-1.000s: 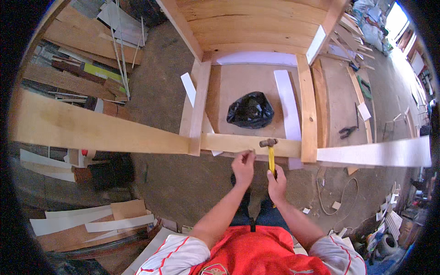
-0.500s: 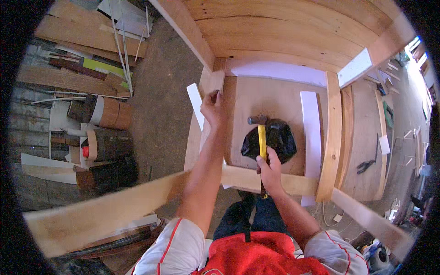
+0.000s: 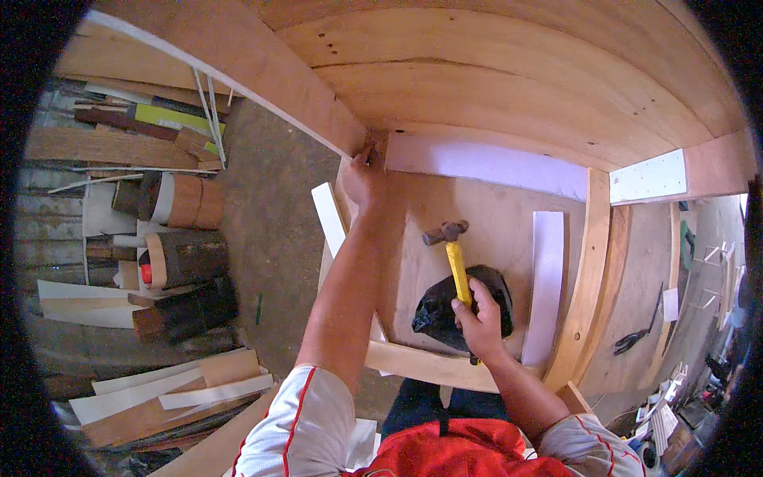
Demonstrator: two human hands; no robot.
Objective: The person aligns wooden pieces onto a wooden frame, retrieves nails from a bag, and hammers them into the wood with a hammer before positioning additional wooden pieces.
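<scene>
My right hand (image 3: 479,322) is wrapped round the yellow handle of a hammer (image 3: 458,270), its rusty head pointing away from me. Underneath the hammer lies a black plastic bag (image 3: 437,312) on the plywood panel (image 3: 477,197). My left hand (image 3: 363,180) reaches to the far left inner corner of a wooden frame, its fingers pinched together against the wood. Whatever sits between those fingers is too small to make out. Just beside the left wrist a white strip (image 3: 327,215) sticks out past the panel's edge.
A tall wooden board wall (image 3: 477,75) rises at the far side. A pale strip (image 3: 545,278) lies right of the bag, beside a wooden rail (image 3: 584,278). A near crossbar (image 3: 433,362) spans before my legs. Black-handled pliers (image 3: 630,342) lie right; offcuts (image 3: 171,397) are piled left.
My left hand has moved in against the frame's corner. The hammer has tilted to the left in my right hand. My view has shifted, bringing the board wall closer.
</scene>
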